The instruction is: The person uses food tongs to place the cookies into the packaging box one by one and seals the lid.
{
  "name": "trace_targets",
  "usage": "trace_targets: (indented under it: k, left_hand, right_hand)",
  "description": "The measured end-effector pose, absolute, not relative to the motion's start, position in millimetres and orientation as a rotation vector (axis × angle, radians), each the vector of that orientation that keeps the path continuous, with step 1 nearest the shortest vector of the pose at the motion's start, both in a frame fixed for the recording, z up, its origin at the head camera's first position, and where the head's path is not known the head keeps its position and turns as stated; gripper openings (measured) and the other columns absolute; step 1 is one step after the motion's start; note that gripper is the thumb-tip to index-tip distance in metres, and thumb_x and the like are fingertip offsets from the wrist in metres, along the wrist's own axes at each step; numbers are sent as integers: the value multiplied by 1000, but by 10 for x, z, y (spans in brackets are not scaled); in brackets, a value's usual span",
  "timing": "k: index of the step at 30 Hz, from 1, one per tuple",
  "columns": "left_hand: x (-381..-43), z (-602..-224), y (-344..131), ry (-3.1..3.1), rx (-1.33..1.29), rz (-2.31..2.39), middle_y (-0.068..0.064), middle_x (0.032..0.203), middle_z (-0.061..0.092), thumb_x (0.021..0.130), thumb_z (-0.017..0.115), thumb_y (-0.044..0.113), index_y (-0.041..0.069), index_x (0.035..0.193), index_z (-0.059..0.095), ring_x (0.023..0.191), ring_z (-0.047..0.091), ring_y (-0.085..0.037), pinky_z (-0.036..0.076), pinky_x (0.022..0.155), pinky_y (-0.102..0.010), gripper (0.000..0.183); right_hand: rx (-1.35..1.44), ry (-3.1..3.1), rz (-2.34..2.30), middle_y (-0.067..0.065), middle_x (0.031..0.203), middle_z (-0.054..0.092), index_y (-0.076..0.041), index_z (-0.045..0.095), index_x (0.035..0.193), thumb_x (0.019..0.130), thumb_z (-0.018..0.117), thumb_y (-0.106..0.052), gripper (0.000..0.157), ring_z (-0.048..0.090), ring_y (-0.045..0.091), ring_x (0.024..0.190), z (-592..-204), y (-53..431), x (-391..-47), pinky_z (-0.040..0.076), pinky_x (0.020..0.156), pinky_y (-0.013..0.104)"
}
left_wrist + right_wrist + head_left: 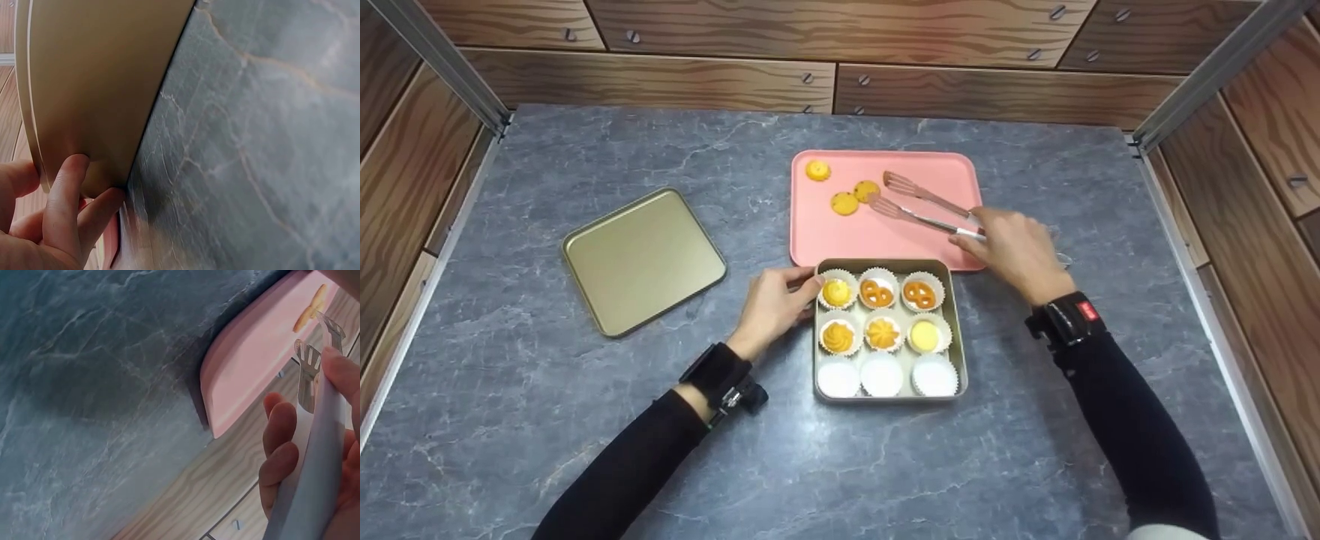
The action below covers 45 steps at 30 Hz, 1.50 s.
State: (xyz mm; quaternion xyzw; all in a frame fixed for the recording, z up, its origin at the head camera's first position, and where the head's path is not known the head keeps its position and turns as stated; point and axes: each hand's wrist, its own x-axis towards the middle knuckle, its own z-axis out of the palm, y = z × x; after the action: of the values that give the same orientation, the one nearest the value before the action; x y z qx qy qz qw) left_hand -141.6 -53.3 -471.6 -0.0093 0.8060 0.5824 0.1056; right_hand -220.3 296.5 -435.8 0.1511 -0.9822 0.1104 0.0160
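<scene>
A square gold tin (958, 330) holds white paper cups in rows. At its back left corner my left hand (780, 304) grips it, thumb at the rim and fingers against the outer wall (101, 101). The cups hold a yellow cookie (836, 292), two pretzels (919, 295), a swirled cookie (838, 337), a star-shaped cookie (883, 333) and a round yellow piece (924, 336); the front cups (881, 376) show only white paper. My right hand (1016, 247) holds metal tongs (934, 199), their arms apart over the pink tray (885, 247). One tip overlaps the edge of a round cookie (866, 190).
On the tray also lie another round cookie (844, 203) and a yellow flower-like cookie (818, 170). A gold lid (645, 262) lies to the left on the grey marbled table (585, 420). Wood-patterned panels (720, 79) stand around the table's back and sides.
</scene>
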Motion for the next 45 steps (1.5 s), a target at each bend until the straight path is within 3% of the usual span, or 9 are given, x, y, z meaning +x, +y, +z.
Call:
trace_targets:
  k: [13, 18, 24, 29, 45]
  left_hand:
    - [-1416, -4712, -529, 2366, -67, 1675, -16, 117, 75, 100, 69, 23, 4, 136, 66, 69, 73, -18, 62, 55, -32, 40]
    - [-1422, -4716, -530, 2355, -64, 1702, -19, 123, 72, 101, 68, 21, 4, 135, 67, 72, 75, -19, 64, 58, -32, 39]
    - [-1419, -4717, -528, 2369, -46, 1704, -19, 124, 72, 100, 69, 20, 4, 133, 69, 68, 74, -18, 65, 60, -32, 36]
    - [-1428, -4713, -530, 2374, -56, 1699, -18, 121, 73, 100, 69, 21, 5, 133, 69, 64, 72, -17, 64, 57, -33, 36]
    - [-1443, -4704, -524, 2294, -101, 1774, -19, 120, 73, 100, 68, 17, 1, 133, 68, 74, 76, -22, 66, 63, -33, 36]
  right_hand:
    - [422, -3073, 363, 11, 78, 65, -5, 69, 107, 94, 76, -43, 41, 63, 34, 70, -4486, 2802, -2358, 53, 59, 51]
    - [423, -3049, 349, 14, 79, 66, -5, 67, 100, 94, 74, -44, 40, 65, 38, 71, -4501, 2743, -2386, 54, 59, 55]
    - [427, -3061, 332, 15, 82, 67, -5, 68, 106, 96, 73, -43, 40, 66, 40, 75, -4537, 2710, -2392, 55, 62, 56]
    - [450, -3034, 357, 13, 79, 66, -6, 69, 106, 96, 73, -42, 38, 65, 37, 71, -4557, 2720, -2386, 55, 59, 54]
    - [482, -2920, 465, 11, 76, 66, -3, 69, 109, 97, 73, -41, 40, 63, 33, 64, -4585, 2804, -2262, 54, 55, 47]
